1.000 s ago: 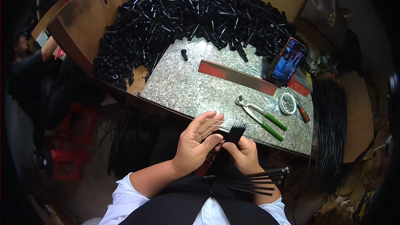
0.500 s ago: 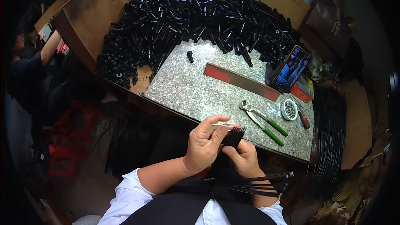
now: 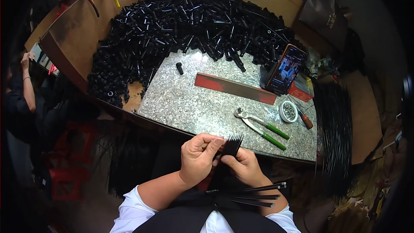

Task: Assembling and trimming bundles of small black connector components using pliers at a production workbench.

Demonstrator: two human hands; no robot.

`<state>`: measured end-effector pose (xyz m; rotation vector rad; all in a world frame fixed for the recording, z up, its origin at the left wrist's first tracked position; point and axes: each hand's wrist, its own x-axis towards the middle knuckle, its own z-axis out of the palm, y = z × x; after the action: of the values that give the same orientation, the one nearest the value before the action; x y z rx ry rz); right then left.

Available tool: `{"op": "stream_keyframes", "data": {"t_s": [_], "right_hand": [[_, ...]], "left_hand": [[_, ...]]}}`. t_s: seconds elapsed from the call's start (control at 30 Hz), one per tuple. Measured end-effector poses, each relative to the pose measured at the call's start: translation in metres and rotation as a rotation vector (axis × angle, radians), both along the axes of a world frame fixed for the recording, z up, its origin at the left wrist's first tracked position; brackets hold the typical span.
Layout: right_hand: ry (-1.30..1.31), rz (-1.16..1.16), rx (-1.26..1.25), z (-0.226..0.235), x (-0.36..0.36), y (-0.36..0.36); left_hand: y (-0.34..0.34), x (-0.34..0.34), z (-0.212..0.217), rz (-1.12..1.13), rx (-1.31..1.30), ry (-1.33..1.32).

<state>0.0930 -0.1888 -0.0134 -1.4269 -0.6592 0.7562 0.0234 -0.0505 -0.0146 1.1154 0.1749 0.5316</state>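
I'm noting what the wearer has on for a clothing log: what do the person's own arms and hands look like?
Short, loose white sleeves, left and right, leave the forearms bare. The left hand and right hand are ungloved. No watch, bracelet or ring shows.

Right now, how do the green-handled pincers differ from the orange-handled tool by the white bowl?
The green-handled pincers have two spread handles; the orange-handled tool has one. The pincers look larger than the orange-handled tool. The pincers lie apart from the white bowl; the orange-handled tool is right beside it. Both rest on the speckled tabletop.
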Motion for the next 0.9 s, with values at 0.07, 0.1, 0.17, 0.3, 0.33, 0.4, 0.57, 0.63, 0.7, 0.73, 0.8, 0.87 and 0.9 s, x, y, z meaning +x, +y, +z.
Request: {"op": "stream_keyframes", "data": {"t_s": [0.07, 0.1, 0.17, 0.3, 0.33, 0.4, 0.57, 0.63, 0.7, 0.73, 0.8, 0.87, 0.9], "right_hand": [[0.029, -0.005, -0.003, 0.000, 0.000, 0.000], [0.016, 0.013, -0.009, 0.001, 0.001, 0.000], [0.002, 0.031, -0.014, 0.003, 0.002, 0.000], [-0.073, 0.080, -0.049, 0.003, 0.003, 0.002], [-0.078, 0.087, -0.043, 0.001, 0.003, 0.003], [0.000, 0.042, -0.028, 0.003, -0.001, 0.006], [0.076, 0.016, -0.108, 0.002, -0.001, -0.002], [0.027, 0.035, -0.124, 0.006, 0.000, -0.001], [-0.025, 0.045, -0.137, 0.010, -0.001, 0.001], [0.001, 0.020, -0.122, 0.012, -0.002, 0.001], [0.026, -0.025, -0.103, 0.010, -0.002, 0.000], [0.056, -0.036, -0.058, 0.006, -0.003, -0.002], [0.043, -0.008, -0.073, 0.007, -0.002, 0.000]], "left_hand": [[0.001, 0.000, -0.001, 0.008, 0.037, -0.004], [0.001, 0.000, -0.004, 0.016, 0.061, -0.021], [0.003, 0.000, -0.006, 0.024, 0.086, -0.039], [0.007, -0.004, -0.006, -0.004, 0.096, -0.033], [0.008, -0.006, -0.005, -0.025, 0.046, 0.005], [0.009, -0.005, 0.002, -0.006, 0.042, -0.019], [0.041, 0.004, 0.001, -0.035, 0.190, 0.028], [0.062, 0.016, -0.005, 0.054, 0.316, 0.041], [0.095, 0.032, -0.005, 0.178, 0.514, 0.141], [0.110, 0.041, -0.002, 0.252, 0.607, 0.185], [0.133, 0.063, 0.007, 0.369, 0.909, 0.182], [0.159, 0.084, 0.007, 0.483, 1.441, 0.119], [0.166, 0.093, 0.007, 0.467, 1.519, 0.172]]}}
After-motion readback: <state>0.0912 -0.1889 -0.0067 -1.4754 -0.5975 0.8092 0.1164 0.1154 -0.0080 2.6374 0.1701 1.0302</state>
